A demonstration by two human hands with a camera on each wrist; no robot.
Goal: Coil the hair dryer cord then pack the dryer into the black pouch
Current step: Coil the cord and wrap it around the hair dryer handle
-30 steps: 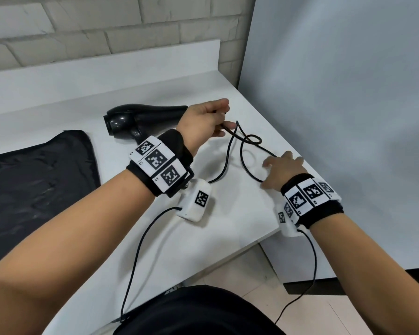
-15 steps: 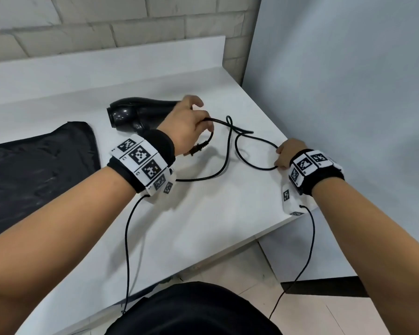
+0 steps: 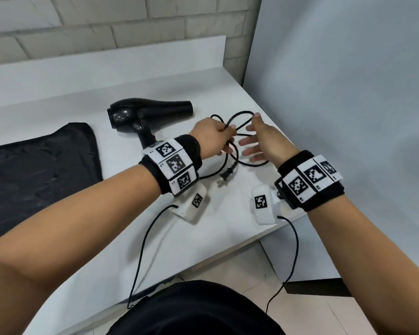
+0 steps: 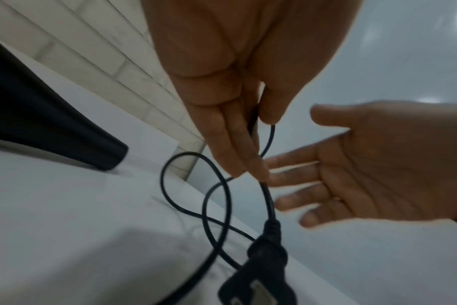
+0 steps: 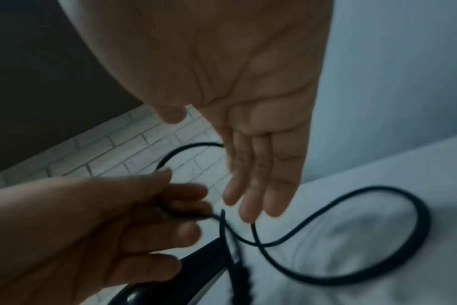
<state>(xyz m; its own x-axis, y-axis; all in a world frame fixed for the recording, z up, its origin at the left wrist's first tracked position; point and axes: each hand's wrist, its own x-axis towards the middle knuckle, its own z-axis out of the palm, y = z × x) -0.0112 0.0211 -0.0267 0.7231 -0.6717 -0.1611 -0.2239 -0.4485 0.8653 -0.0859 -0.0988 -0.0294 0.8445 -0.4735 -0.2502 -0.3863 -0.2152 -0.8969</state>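
The black hair dryer [image 3: 140, 114] lies on the white table [image 3: 102, 226], nozzle to the right. Its black cord [image 3: 240, 116] loops to the right of the nozzle, and the plug [image 3: 228, 174] hangs just above the table. My left hand [image 3: 215, 137] pinches the cord's strands between thumb and fingers [image 4: 238, 144], with the plug [image 4: 264, 262] dangling below. My right hand [image 3: 257, 141] is held beside it, palm facing left, fingers [image 5: 251, 198] straight and spread, gripping nothing. The black pouch [image 3: 34, 175] lies flat at the left.
A brick wall [image 3: 107, 27] rises behind the table's raised back ledge. A pale grey panel [image 3: 348, 117] stands close along the table's right edge. The front edge of the table is near my body, with tiled floor [image 3: 252, 281] below.
My right hand let go of the cord at the table's edge, lifted and came in beside the left hand with fingers spread. The left hand now holds gathered loops; the plug hangs lower.
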